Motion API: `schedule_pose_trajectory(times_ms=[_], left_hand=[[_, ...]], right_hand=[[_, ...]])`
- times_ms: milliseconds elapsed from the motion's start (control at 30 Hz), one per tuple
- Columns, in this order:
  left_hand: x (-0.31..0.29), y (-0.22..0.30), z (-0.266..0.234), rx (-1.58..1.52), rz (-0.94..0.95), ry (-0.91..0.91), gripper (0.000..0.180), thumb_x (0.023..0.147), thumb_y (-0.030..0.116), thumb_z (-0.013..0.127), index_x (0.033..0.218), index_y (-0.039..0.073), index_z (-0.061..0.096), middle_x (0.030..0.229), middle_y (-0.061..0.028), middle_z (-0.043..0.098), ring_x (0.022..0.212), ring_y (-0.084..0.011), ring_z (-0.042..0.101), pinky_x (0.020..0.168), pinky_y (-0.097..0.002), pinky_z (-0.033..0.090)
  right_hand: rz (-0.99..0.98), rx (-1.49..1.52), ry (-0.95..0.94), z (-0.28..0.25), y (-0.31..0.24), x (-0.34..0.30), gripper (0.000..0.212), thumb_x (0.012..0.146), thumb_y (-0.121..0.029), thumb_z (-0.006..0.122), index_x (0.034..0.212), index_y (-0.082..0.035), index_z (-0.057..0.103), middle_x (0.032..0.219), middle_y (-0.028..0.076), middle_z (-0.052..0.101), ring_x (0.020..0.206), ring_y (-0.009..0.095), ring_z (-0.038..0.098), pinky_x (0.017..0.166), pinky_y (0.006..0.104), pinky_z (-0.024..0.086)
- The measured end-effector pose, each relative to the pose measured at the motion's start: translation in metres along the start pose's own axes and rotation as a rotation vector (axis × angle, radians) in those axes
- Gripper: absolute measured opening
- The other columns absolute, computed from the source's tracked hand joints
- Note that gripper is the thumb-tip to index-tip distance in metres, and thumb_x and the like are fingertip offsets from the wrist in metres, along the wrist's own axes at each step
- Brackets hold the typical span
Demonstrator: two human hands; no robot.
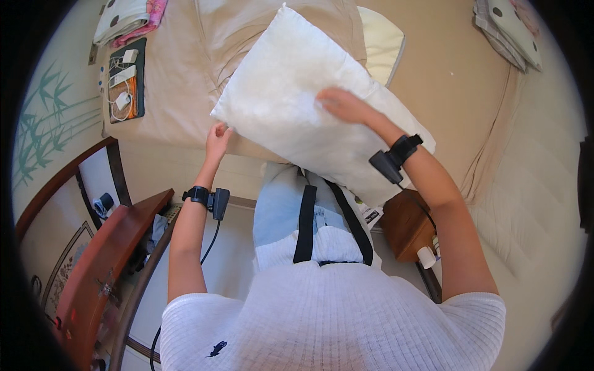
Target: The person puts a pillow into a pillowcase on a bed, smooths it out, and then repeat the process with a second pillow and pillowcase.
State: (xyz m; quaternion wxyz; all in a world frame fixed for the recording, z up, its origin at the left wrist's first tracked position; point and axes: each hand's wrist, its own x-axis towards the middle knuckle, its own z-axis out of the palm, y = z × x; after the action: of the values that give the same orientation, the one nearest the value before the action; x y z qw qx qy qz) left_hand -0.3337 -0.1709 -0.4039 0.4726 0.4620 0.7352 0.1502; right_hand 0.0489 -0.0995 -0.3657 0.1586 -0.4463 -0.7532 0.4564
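Observation:
A plump white pillow [297,80] lies tilted across the near edge of the bed, its lower right end reaching down beside my legs. Over its upper face is my right hand [343,105], fingers stretched out and slightly blurred; whether the palm presses on the fabric I cannot tell. My left hand [218,141] is just below the pillow's left corner at the bed edge. Its fingers are curled in, and what they hold, if anything, is hidden.
The bed has a beige sheet [167,80]. A pale yellow pillow [380,40] sits partly behind the white one. Toward the left are a dark tray [139,80] with chargers and cables and folded cloth [124,21]. A wooden cabinet [405,226] stands right of my legs.

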Motion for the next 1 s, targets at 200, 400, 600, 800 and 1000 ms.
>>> schedule_pose_trajectory(times_ms=[200,400,600,800,1000], left_hand=[[-0.012,0.002,0.042,-0.583,-0.654,-0.317,0.057,0.074,0.054,0.055,0.104,0.005,0.049,0.100,-0.0072,0.053,0.091,-0.0168,0.050,0.080,-0.0284,0.039],[-0.014,0.029,0.080,-0.964,-0.480,-0.141,0.056,0.077,0.046,0.055,0.112,0.003,0.047,0.105,-0.0089,0.054,0.096,-0.0179,0.050,0.084,-0.0293,0.038],[-0.012,0.120,0.082,-0.487,-0.080,-0.126,0.052,0.081,0.031,0.052,0.120,-0.002,0.040,0.123,-0.0113,0.044,0.112,-0.0220,0.042,0.091,-0.0308,0.035],[-0.015,0.150,0.100,0.037,0.192,-0.291,0.046,0.080,0.035,0.049,0.110,-0.001,0.049,0.110,-0.0153,0.053,0.103,-0.0264,0.050,0.086,-0.0323,0.038],[0.004,0.159,0.095,0.242,0.287,-0.547,0.040,0.079,0.032,0.048,0.104,0.002,0.053,0.106,-0.0160,0.055,0.096,-0.0309,0.053,0.082,-0.0367,0.040]], right_hand=[[0.470,-0.015,0.237,-0.059,0.036,0.075,0.060,0.074,-0.042,0.058,0.114,0.001,0.046,0.116,0.015,0.047,0.108,0.023,0.044,0.089,0.0319,0.035],[0.770,0.390,-0.175,-0.072,0.022,0.093,0.073,0.072,-0.054,0.055,0.118,0.002,0.042,0.108,0.014,0.052,0.098,0.024,0.050,0.083,0.0307,0.039],[0.273,-0.009,0.201,-0.013,-0.031,0.035,0.085,0.057,-0.056,0.066,0.113,0.005,0.045,0.101,0.024,0.052,0.094,0.034,0.051,0.080,0.0362,0.040],[0.259,-0.433,0.293,0.038,-0.065,-0.012,0.094,0.047,-0.053,0.071,0.115,0.004,0.039,0.106,0.025,0.043,0.100,0.034,0.043,0.085,0.0396,0.032],[0.582,-0.296,0.350,0.039,-0.027,0.016,0.064,0.054,-0.035,0.071,0.100,0.002,0.048,0.094,0.023,0.049,0.089,0.036,0.047,0.077,0.0438,0.034]])
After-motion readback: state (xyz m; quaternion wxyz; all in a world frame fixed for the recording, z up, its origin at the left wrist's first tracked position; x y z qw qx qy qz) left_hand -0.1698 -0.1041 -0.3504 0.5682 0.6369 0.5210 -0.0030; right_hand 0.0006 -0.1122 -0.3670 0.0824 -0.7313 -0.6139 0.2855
